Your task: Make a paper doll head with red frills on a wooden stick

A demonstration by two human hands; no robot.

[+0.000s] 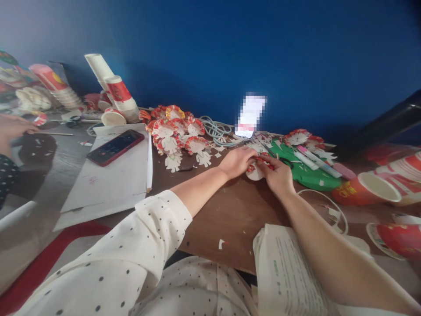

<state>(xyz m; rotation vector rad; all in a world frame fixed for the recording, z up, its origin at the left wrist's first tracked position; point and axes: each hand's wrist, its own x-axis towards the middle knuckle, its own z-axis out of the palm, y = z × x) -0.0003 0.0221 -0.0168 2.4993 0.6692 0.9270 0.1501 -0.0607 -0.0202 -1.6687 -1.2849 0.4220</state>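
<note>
Close together over the brown table, my left hand and my right hand both have their fingers closed on a small red-and-white paper craft piece. Its white rounded part shows below the fingers; the rest is covered. Left of the hands lies a heap of paper figures with red ruffled edges and white cut-out bodies. Just beyond the fingers are white paper scraps. A green sheet beside my right hand carries pens, with dark scissor handles at its edge.
A lit phone leans against the blue wall. Another phone rests on white papers. Stacked paper cups stand behind it. An orange cup lies at right, near a booklet. Another person's hand is at far left.
</note>
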